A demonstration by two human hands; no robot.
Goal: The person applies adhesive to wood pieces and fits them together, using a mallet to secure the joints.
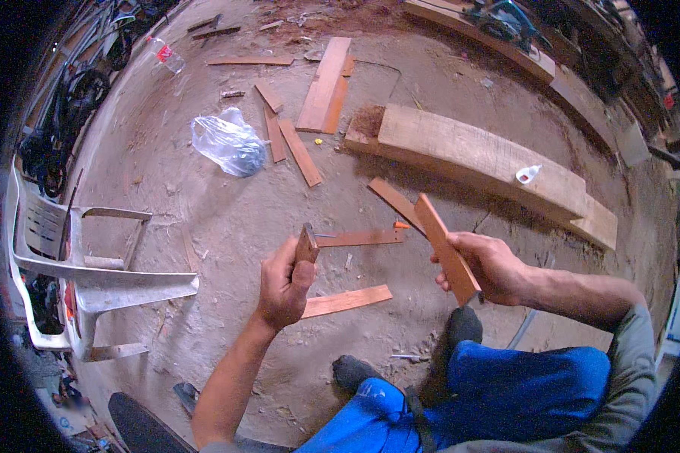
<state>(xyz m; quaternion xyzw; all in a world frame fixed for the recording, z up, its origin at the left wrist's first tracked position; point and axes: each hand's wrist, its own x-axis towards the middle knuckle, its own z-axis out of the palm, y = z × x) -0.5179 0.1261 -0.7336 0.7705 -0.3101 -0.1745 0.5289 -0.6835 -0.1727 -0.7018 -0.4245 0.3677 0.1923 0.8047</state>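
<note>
My left hand (283,285) is closed around a short brown wooden piece (307,244), seen nearly end-on, with its thumb against the near face. A flat reddish-brown wooden strip (447,251) is gripped in my right hand (495,268) and tilts away from me. The two pieces are held apart over the dirt floor. Below and between them lie a wooden strip with small holes (363,238) and a lighter wooden strip (349,300). Another strip (393,202) lies just beyond the right-hand one, and a small orange object (401,225) is near its end.
A thick wooden beam (476,155) lies ahead to the right, with a small white bottle (528,175) on it. Loose boards (325,87) and a clear plastic bag (230,143) are farther off. A white plastic chair (121,291) lies on the left. A power tool (499,23) sits far right.
</note>
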